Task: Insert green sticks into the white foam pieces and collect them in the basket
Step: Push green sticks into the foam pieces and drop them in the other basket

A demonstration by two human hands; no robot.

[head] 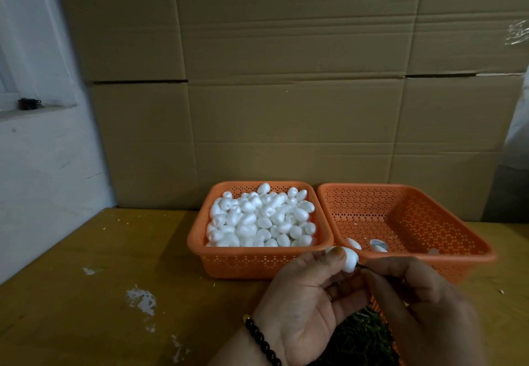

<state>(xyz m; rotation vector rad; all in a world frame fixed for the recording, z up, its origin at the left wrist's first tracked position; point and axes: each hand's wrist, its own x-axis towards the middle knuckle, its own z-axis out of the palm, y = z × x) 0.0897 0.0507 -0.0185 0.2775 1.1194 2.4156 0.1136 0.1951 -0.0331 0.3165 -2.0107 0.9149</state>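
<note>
Foam piece held in the air just in front of the near rims where the two baskets meet, pinched by the left hand between thumb and fingertips. A thin dark-green stick meets its lower right side; how deep it sits cannot be told. The right hand pinches that stick, fingers curled over it and hiding most of its length. Risks, as judged: foam is soft and light, so a stick driven off-axis could break out through the side or tear a crumb loose; too hard a squeeze from the left thumb could dent it; a slim stick pushed from far back may bend or snap rather than enter. A shallow seat could let the piece drop off when tossed. Right basket, just beyond the foam piece, holds only a few white pieces near its front wall, so the job looks barely begun; a careless drop from here could hit the rim and roll onto the desk. Left basket, beyond and left of the foam piece, is heaped with loose foam. Below the hands, a third container of green sticks is partly hidden. White flecks on the desk well left of the foam piece. Cardboard wall behind the baskets.
</note>
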